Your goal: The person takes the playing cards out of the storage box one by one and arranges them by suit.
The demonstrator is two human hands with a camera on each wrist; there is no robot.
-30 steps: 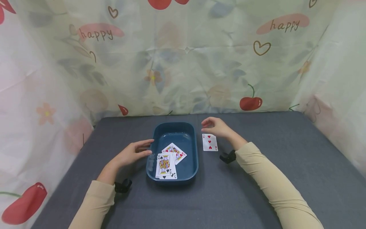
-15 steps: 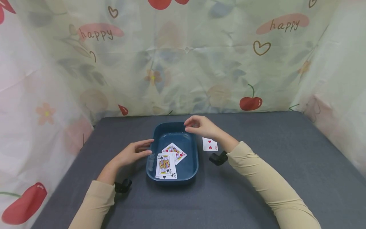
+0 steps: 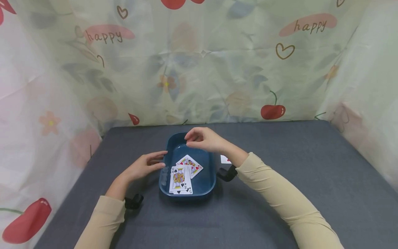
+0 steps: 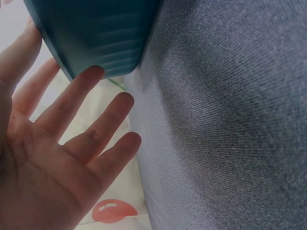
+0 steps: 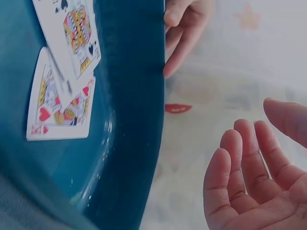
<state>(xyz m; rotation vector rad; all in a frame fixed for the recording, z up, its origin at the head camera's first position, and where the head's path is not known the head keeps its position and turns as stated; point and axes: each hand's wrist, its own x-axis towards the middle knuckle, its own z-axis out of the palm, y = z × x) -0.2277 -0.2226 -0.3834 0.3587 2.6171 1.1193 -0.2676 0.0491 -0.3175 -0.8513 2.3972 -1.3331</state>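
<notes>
My left hand (image 3: 144, 167) touches the left rim of a blue rectangular tray (image 3: 206, 186) with its fingertips. In the left wrist view its fingers spread beside the tray's ribbed outer wall (image 4: 103, 33). Over the tray's far end hovers my right hand (image 3: 206, 139), fingers loosely bent and holding nothing; the right wrist view shows a gap between thumb and fingers. Inside the tray lie several playing cards, with a king of spades (image 3: 179, 178) on top and a king of hearts (image 5: 60, 103) slanted partly beneath it. Another playing card (image 3: 225, 159) lies on the table, mostly hidden by my right wrist.
A dark grey cloth (image 3: 280, 148) covers the table. Behind it hangs a pale curtain (image 3: 202, 86) printed with cherries and leaves, and more curtain flanks both sides. Black cameras (image 3: 134, 202) sit on both wrists.
My right hand has moved left from above the loose card to over the tray's far end, and its wrist now covers most of that card. The left hand and tray stay put.
</notes>
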